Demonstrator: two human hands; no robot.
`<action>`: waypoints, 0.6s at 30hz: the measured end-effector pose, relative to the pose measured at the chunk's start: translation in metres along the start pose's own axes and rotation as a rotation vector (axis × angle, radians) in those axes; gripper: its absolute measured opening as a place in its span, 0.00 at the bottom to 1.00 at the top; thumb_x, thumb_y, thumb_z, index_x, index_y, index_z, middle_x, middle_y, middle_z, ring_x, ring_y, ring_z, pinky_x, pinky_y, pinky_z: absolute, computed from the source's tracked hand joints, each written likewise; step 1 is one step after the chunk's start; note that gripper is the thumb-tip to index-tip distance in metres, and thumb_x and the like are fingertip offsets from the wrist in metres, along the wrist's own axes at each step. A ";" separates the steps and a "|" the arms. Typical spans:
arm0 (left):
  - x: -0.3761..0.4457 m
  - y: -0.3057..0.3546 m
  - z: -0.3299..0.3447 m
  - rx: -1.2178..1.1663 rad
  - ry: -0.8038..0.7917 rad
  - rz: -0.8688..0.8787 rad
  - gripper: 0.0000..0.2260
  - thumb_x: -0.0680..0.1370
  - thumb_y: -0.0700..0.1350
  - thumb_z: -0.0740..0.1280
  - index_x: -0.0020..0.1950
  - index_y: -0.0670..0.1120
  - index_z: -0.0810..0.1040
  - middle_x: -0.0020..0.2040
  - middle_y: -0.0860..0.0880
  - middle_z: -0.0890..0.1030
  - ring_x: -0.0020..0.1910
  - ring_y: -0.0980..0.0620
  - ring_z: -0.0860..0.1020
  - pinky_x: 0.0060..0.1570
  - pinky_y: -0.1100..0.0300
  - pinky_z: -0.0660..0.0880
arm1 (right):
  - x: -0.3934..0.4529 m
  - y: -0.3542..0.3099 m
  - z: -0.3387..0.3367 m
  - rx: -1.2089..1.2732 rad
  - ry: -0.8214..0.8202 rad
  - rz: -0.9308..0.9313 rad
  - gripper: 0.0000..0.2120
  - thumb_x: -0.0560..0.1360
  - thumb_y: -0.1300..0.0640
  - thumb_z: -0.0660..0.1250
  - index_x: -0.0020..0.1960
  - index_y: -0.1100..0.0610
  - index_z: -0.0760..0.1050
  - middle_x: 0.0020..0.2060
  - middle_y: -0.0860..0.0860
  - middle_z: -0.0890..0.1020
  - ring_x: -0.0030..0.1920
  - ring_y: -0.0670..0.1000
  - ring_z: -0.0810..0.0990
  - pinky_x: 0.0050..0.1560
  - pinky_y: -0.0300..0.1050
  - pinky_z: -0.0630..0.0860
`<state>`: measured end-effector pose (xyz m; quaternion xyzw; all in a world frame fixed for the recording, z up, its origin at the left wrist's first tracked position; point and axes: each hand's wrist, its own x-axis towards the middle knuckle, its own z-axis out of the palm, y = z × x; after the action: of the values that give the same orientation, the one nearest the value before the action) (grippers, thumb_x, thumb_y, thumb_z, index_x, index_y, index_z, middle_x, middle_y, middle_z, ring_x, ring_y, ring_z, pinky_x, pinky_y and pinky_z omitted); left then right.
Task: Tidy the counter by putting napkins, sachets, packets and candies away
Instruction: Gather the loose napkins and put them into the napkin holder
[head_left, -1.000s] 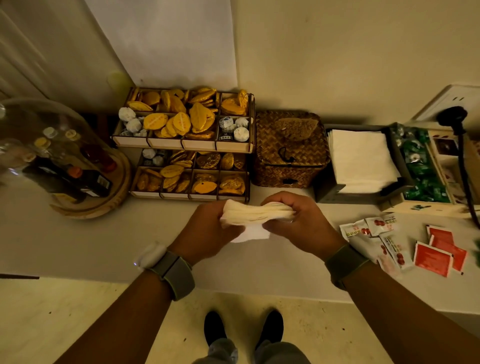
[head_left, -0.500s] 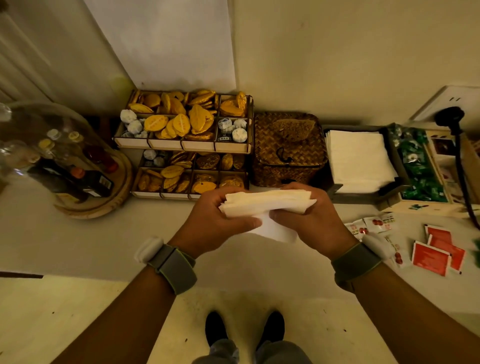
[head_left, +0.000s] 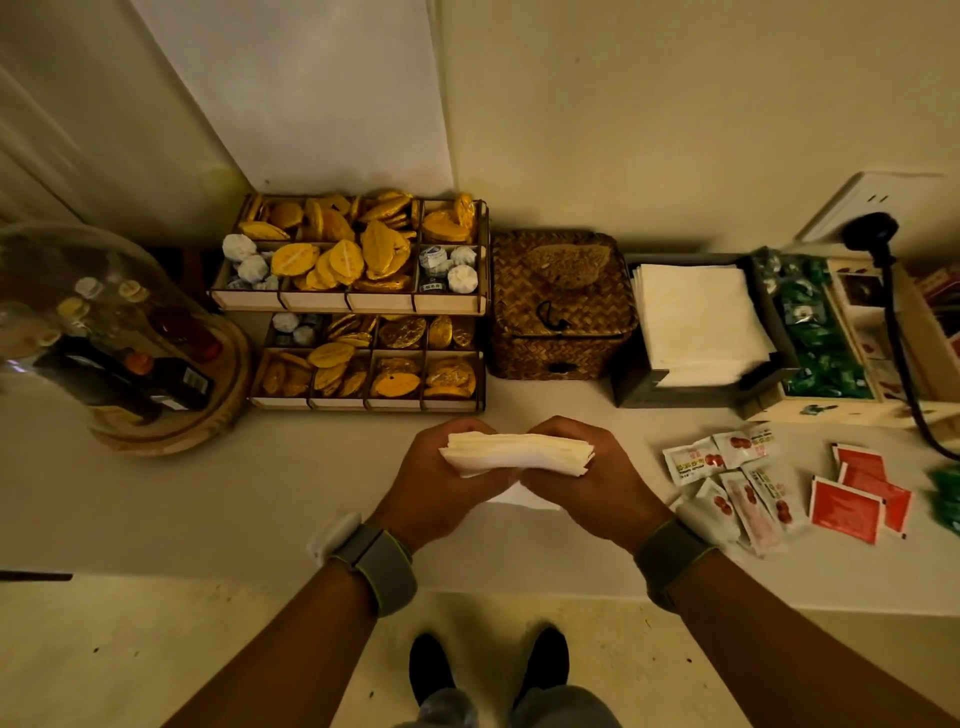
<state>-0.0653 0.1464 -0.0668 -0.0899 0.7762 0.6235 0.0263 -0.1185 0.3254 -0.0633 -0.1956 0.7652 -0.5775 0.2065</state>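
A stack of white napkins (head_left: 517, 453) is held above the counter's middle, gripped by my left hand (head_left: 441, 483) on its left end and my right hand (head_left: 592, 483) on its right end. One sheet hangs below the stack. To the right, a dark napkin holder (head_left: 636, 387) holds more white napkins (head_left: 696, 322). White ketchup sachets (head_left: 727, 478) and red packets (head_left: 857, 499) lie loose on the counter right of my right hand. Green candies (head_left: 815, 332) fill a wooden box compartment at far right.
A two-tier wooden rack (head_left: 358, 304) of gold-wrapped pieces stands behind my hands, with a woven basket (head_left: 561, 306) beside it. A glass dome (head_left: 104, 332) over bottles sits left. A black cable (head_left: 904, 364) runs from a wall socket at right.
Both hands squared the napkin stack and shifted it slightly; its edges now look more even, and the loose sheet below hangs less far out.
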 end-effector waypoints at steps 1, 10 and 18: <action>0.000 0.001 0.002 0.004 -0.005 0.003 0.13 0.67 0.43 0.77 0.45 0.56 0.78 0.41 0.64 0.82 0.41 0.63 0.80 0.39 0.72 0.75 | 0.000 0.001 0.001 0.004 0.000 0.004 0.18 0.70 0.64 0.73 0.50 0.43 0.76 0.43 0.41 0.82 0.47 0.43 0.81 0.46 0.32 0.76; -0.006 0.000 0.003 0.018 -0.020 -0.081 0.15 0.70 0.42 0.74 0.48 0.60 0.74 0.46 0.60 0.79 0.45 0.62 0.78 0.41 0.71 0.73 | -0.008 0.009 -0.016 0.049 0.033 0.099 0.13 0.72 0.60 0.71 0.53 0.47 0.76 0.49 0.48 0.82 0.51 0.48 0.80 0.51 0.39 0.78; 0.020 0.048 0.032 -0.038 -0.036 0.029 0.17 0.74 0.43 0.70 0.52 0.65 0.73 0.48 0.63 0.79 0.47 0.69 0.79 0.38 0.74 0.75 | -0.014 0.001 -0.079 0.235 0.211 0.124 0.18 0.67 0.53 0.74 0.54 0.40 0.78 0.53 0.44 0.84 0.53 0.46 0.82 0.49 0.44 0.81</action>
<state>-0.0953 0.1852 -0.0309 -0.0681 0.7648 0.6400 0.0294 -0.1495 0.3965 -0.0431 -0.0605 0.7205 -0.6665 0.1817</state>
